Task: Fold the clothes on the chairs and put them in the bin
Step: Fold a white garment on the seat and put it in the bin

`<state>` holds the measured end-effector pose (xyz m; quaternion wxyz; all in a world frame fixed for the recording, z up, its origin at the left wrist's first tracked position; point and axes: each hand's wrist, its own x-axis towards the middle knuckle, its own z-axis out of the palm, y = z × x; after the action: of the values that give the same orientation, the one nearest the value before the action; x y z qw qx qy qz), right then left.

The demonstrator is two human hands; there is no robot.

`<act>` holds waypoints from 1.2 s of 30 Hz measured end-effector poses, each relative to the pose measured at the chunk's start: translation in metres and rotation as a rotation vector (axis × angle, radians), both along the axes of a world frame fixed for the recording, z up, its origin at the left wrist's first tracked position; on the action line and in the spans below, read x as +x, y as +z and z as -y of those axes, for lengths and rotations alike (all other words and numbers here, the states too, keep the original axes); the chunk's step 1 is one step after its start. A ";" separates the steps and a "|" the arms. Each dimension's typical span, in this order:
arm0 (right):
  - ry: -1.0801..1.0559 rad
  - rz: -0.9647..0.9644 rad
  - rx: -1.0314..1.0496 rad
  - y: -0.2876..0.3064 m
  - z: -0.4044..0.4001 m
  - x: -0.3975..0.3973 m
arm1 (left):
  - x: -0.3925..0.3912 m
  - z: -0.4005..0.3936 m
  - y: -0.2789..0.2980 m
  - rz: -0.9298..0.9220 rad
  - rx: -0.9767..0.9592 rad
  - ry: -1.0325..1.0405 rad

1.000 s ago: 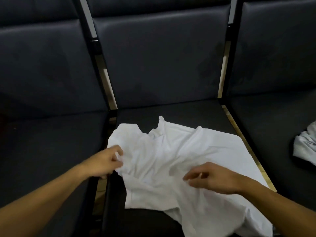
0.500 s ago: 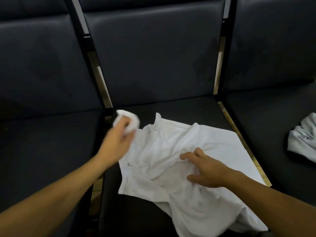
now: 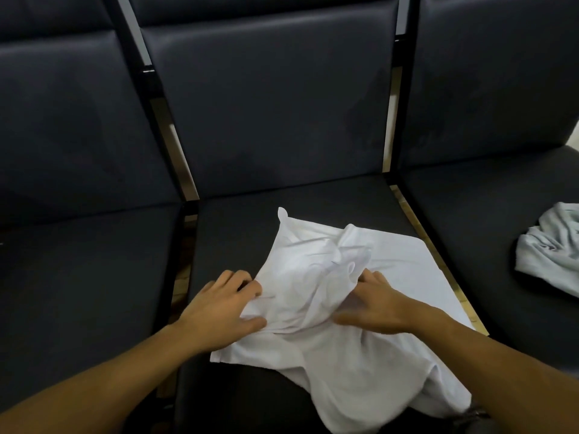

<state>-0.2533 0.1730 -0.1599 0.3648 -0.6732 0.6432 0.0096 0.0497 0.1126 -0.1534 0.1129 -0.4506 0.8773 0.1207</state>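
so i'm looking down at a row of dark padded chairs, black upholstery on the seats and backs, with thin black frame posts between them and slivers of a pale wooden floor (image 3: pixel 180 278) showing through the gaps. the white shirt (image 3: pixel 354 314) is on the middle chair (image 3: pixel 238 220), spread over the right and near part of the seat, pretty rumpled. its long axis runs from the far-left corner of the cloth, where a little point of fabric sticks up toward the backrest, diagonally down to the near right, where the bottom part hangs off the front edge of the seat. a flap from the left side is folded over onto the middle and bunched up there. my left hand (image 3: pixel 224 308) sits on the left edge of that folded bit, fingers curled into the fabric with the thumb laid along the crease, so it's grasping the shirt. my right hand (image 3: pixel 376 305) is on the cloth just right of the bunch, a bit blurry, fingertips tucked under the flap, gripping it too. over on the right chair (image 3: pixel 501 214) there's a crumpled pale grey garment (image 3: pixel 551 249), well apart from the shirt.
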 end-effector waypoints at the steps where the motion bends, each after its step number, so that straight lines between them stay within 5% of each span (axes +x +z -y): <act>1: -0.051 0.032 0.010 0.000 0.001 -0.002 | 0.002 -0.001 0.000 0.013 -0.001 0.029; 7: -0.301 0.082 -0.107 -0.016 0.010 -0.002 | 0.004 -0.019 0.002 -0.163 0.220 0.250; 15: 0.109 -0.271 0.099 0.036 -0.017 -0.026 | 0.012 -0.005 0.013 -0.597 0.356 0.635; 20: 0.262 -0.205 0.182 0.031 -0.047 0.002 | 0.020 0.000 0.015 -0.620 0.322 0.659; 24: 0.354 -0.361 -0.058 0.019 -0.032 0.001 | 0.033 0.000 0.004 -0.530 0.316 0.695; 31: 0.285 -0.260 -0.436 0.019 -0.020 0.001 | 0.036 -0.013 0.012 -0.618 0.245 0.466; 34: 0.269 -0.125 -0.297 0.020 -0.031 0.023 | 0.038 -0.018 0.011 -0.514 0.318 0.258; 36: 0.291 -0.242 -0.129 0.012 -0.038 0.033 | 0.044 -0.020 0.001 -0.293 0.314 0.061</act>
<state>-0.2206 0.2111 -0.1483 0.2356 -0.7749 0.5777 0.1016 0.0941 0.1329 -0.1526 0.0494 -0.4312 0.8408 0.3235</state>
